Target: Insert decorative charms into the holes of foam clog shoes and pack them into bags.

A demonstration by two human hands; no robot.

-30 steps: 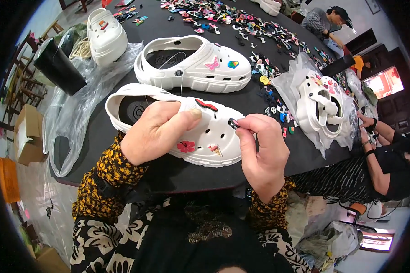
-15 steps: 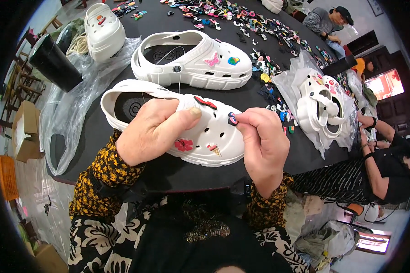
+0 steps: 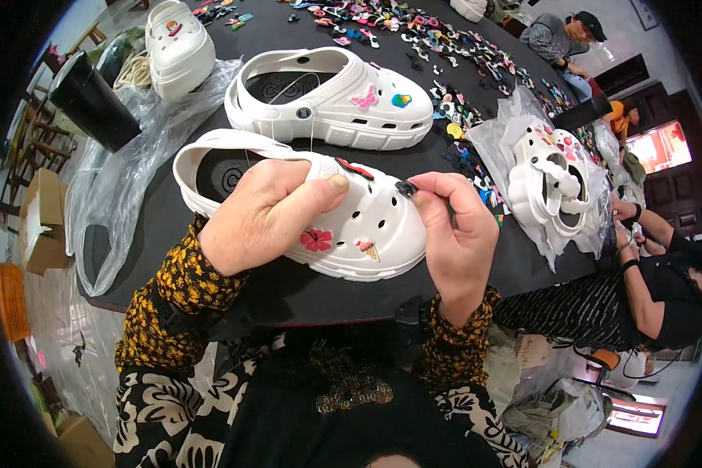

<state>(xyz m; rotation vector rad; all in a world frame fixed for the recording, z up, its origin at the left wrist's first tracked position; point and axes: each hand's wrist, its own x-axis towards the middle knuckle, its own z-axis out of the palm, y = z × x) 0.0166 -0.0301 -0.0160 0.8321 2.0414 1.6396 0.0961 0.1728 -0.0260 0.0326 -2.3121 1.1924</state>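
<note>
A white clog (image 3: 404, 248) lies in front of me, toe to the right. My left hand (image 3: 269, 214) is closed over its upper, thumb on top. A dark shoe charm (image 3: 405, 189) is pinched between thumb and finger of my right hand (image 3: 462, 238), right at the toe's far side; its face is turned from view, and I cannot tell whether it touches a hole. On this clog sit a pink flower charm (image 3: 316, 239), an ice-cream-cone charm (image 3: 368, 249) and a red charm (image 3: 354, 168). Behind it stands another white clog (image 3: 339, 100), with butterfly and colourful charms.
Loose charms (image 3: 413, 33) are heaped along the far side of the dark table. A white clog (image 3: 181, 66) and a black cylinder (image 3: 93, 101) stand at left by a clear plastic bag (image 3: 113, 226). More white clogs (image 3: 524, 183) lie right, near a co-worker (image 3: 659, 281).
The charm in my right hand has tipped, its patterned face now out of sight, and my fingers moved slightly away from me. The clog has shifted slightly; my left hand keeps its hold.
</note>
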